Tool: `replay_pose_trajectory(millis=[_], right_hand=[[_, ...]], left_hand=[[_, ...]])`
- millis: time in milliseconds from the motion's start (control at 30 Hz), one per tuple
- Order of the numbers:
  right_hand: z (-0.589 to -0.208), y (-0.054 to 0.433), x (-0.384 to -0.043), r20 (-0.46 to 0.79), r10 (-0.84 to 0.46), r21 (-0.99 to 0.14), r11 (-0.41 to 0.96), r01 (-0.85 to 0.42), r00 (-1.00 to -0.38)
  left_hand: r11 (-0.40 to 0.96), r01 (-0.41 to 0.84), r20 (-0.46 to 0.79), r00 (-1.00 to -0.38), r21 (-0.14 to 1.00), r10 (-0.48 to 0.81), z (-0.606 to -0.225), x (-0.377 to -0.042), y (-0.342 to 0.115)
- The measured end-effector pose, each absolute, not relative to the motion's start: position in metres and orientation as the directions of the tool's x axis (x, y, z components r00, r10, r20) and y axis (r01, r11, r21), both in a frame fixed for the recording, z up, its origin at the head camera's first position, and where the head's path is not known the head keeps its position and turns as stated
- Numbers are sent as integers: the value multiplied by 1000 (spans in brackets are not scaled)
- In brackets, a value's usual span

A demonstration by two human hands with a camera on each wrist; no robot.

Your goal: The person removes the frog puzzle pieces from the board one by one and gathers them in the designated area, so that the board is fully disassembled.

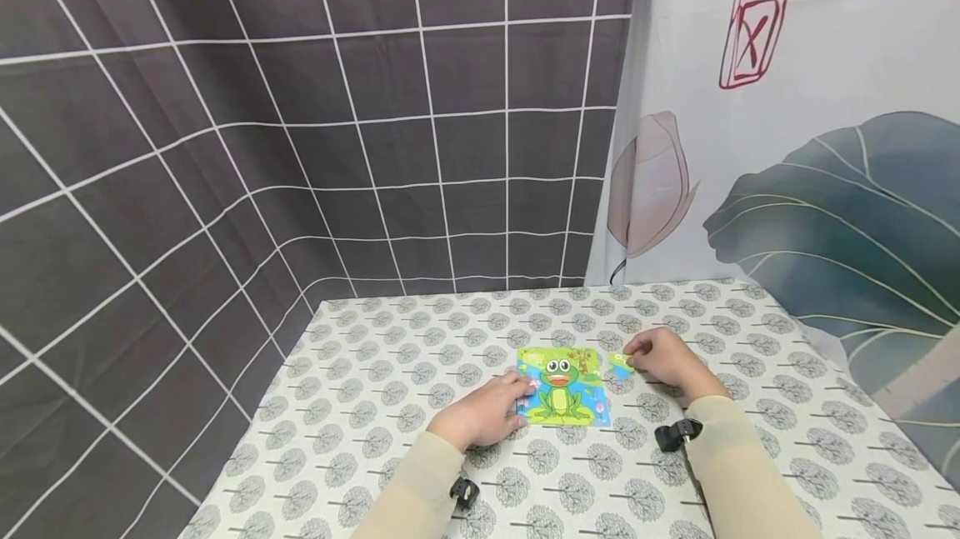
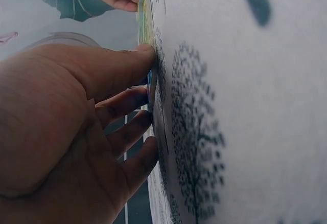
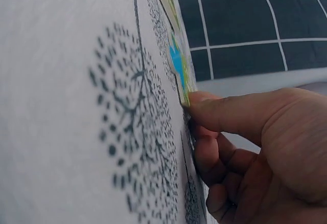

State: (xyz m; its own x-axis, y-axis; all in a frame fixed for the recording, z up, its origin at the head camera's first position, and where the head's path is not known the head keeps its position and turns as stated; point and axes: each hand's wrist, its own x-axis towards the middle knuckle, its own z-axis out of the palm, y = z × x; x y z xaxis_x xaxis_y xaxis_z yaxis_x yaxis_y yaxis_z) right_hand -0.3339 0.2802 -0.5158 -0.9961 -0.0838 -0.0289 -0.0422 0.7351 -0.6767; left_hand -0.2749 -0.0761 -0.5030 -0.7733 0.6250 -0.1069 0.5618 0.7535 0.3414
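Note:
A square frog puzzle (image 1: 561, 393) lies flat on the patterned tablecloth, with a green frog on a blue and lime background. My left hand (image 1: 486, 410) rests at its left edge, fingertips on the picture and thumb by the lower left corner. In the left wrist view, the fingers (image 2: 134, 98) are spread and only gently bent against the edge. Just right of the puzzle, my right hand (image 1: 663, 358) pinches a small green and blue puzzle piece (image 1: 619, 364) between thumb and fingers. The piece stays low, close over the cloth, in the right wrist view.
The table is covered by a white cloth (image 1: 420, 372) printed with grey trees. Behind it hangs a dark grid-patterned curtain (image 1: 360, 156), and a lotus-printed white curtain (image 1: 697, 214) borders the right side. Each wrist wears a black strap (image 1: 678, 435).

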Motion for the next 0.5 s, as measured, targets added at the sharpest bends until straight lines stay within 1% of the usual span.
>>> replay_pose_trajectory(millis=[200, 500], right_hand=[[-514, 281, -332, -36, -61, -677, 736, -21, -997], [-516, 280, -333, -64, -27, -707, 706, 27, -998]], left_hand=[[758, 558, -109, -777, 338, 621, -504, -274, -76], [752, 568, -101, -772, 334, 628, -502, -274, -77]])
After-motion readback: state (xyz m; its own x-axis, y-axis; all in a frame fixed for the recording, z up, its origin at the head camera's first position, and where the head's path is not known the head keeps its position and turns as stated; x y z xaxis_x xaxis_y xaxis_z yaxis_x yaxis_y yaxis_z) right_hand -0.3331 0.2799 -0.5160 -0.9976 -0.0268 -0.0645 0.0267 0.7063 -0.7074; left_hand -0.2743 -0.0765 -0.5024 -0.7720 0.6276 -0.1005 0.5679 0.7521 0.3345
